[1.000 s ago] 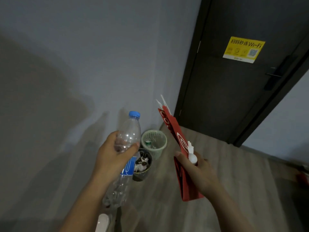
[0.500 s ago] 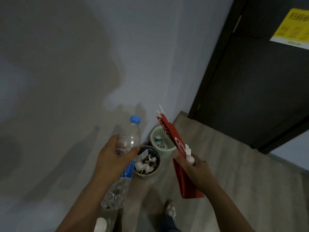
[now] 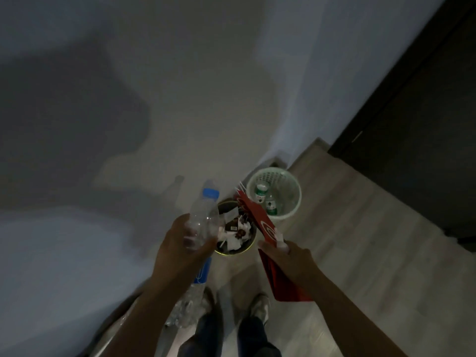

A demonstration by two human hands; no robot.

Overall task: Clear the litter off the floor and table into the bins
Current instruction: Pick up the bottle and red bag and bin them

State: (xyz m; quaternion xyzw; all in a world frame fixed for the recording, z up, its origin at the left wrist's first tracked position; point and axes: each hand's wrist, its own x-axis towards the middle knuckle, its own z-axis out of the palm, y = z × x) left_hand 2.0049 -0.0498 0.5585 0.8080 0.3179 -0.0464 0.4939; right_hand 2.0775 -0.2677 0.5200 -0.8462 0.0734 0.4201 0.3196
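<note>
Room corner, likely home: plain wall (image 3: pixel 180 99), wood-look floor (image 3: pixel 360 240), dark door (image 3: pixel 425 124), green mesh wastebasket (image 3: pixel 296 185), dark round bin (image 3: pixel 233 253).

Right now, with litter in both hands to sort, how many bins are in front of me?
2. A pale green mesh bin stands farther off; a dark round bin holding scraps stands beside it, nearer you. None seems hidden.

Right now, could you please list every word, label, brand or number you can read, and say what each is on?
Nothing here reads clearly; the picture is dim and blurred.
Red paper bag in the right hand: white round logo, lettering blurred.
Clear bottle in the left hand: blue label, print unreadable.
Green-labelled bottles in the white basket: too blurred.
Wrappers in the dark bin: too small.
</note>
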